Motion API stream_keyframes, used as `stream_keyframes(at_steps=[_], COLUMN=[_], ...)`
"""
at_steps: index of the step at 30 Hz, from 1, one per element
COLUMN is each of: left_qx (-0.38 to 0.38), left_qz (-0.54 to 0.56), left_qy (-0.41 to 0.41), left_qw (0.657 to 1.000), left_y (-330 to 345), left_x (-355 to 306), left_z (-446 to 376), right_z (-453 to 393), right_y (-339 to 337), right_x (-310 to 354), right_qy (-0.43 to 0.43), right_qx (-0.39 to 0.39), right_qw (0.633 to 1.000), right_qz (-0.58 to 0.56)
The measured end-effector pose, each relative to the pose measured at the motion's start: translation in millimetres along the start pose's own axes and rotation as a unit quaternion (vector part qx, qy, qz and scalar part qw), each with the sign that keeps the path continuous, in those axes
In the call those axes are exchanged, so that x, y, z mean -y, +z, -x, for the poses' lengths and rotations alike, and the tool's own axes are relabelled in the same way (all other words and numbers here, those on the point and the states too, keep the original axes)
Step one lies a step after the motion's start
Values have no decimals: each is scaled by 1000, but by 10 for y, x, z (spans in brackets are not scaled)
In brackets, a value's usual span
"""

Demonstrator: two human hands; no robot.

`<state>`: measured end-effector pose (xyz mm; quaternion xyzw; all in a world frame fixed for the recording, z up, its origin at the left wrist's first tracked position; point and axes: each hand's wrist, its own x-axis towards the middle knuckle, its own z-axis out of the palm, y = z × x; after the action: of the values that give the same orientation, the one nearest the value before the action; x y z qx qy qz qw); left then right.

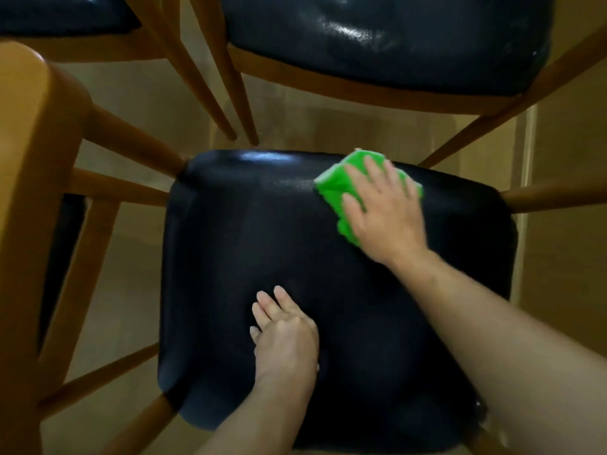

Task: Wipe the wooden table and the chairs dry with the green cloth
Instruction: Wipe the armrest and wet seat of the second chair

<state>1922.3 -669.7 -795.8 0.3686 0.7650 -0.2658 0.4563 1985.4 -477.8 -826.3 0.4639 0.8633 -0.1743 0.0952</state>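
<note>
A wooden chair with a black padded seat point(249, 244) fills the middle of the head view. The green cloth point(335, 185) lies bunched on the seat's far right part. My right hand point(384, 208) presses flat on the cloth with fingers spread, covering most of it. My left hand point(285, 333) rests on the seat's near middle, fingers straight and together, holding nothing. The far edge of the seat shines under the light.
A second chair with a black seat point(387, 44) stands just beyond, and a third point(62, 14) at top left. The backrest point(29, 159) of the near chair rises at the left. Wooden legs point(210, 93) cross over the tan floor point(328, 126).
</note>
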Motion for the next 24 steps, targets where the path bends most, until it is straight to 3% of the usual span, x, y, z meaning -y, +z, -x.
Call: stream_keyframes(at_steps=[5,11,14,17,19,24], left_qx=[23,2,0,10,8,-13], left_qz=[-20,-31,-13,-6,-14,-31], left_qy=[-46,-56,-69,-86,-88,-82], left_qw=[998,998,998,996,996,996], left_y=[-14,-11,-12,-17,-27,-165], left_x=[-72,-114,-134,-156,-172,-139], left_z=[-82,-45,-39,-39,-38,56], right_z=[700,1667,1966,1889,1669,884], right_y=[-26,333,483,484,416,102], right_x=[-815,-310,-71,-120,-277,-954], right_qy=[223,496,572,609,608,465], right_qx=[-45,-40,16,29,6,-80], right_qw=[972,852,791,753,755,855], right_qz=[-60,-162,-219,-248,-245,-214])
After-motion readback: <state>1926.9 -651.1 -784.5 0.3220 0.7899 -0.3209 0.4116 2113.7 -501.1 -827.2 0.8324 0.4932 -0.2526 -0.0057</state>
